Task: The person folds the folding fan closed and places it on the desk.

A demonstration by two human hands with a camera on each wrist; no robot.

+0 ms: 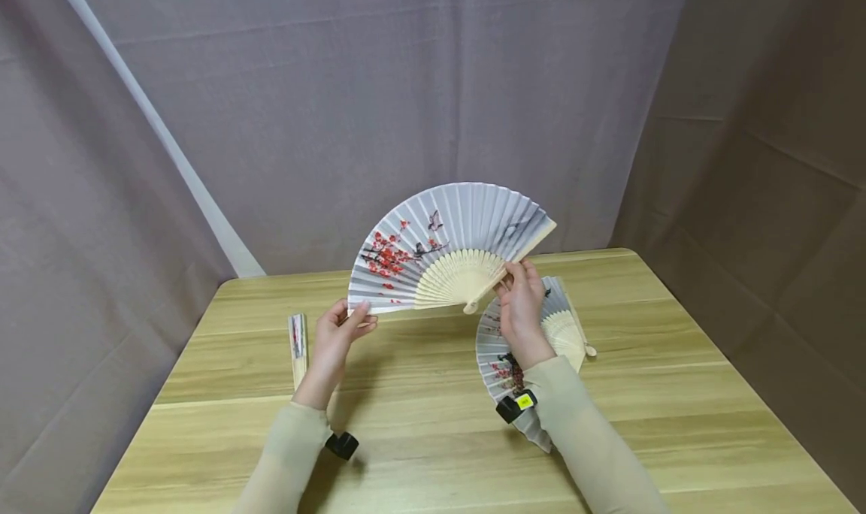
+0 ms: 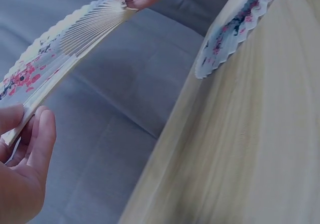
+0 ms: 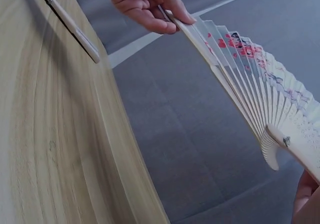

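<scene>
Fan (image 1: 449, 247) spread wide, held upright in the air above the table (image 1: 419, 394), at the centre of the head view; its white leaf carries red blossoms on the left half. Left hand (image 1: 338, 334) pinches the outer rib at the fan's lower left corner between thumb and curled fingers. Right hand (image 1: 521, 303) grips the opposite outer rib, close to the pivot, fingers wrapped round it. Second open fan (image 1: 558, 326) lies flat on the table under the right forearm, lower right of centre. Folded fan (image 1: 298, 340) lies on the table just left of the left hand.
</scene>
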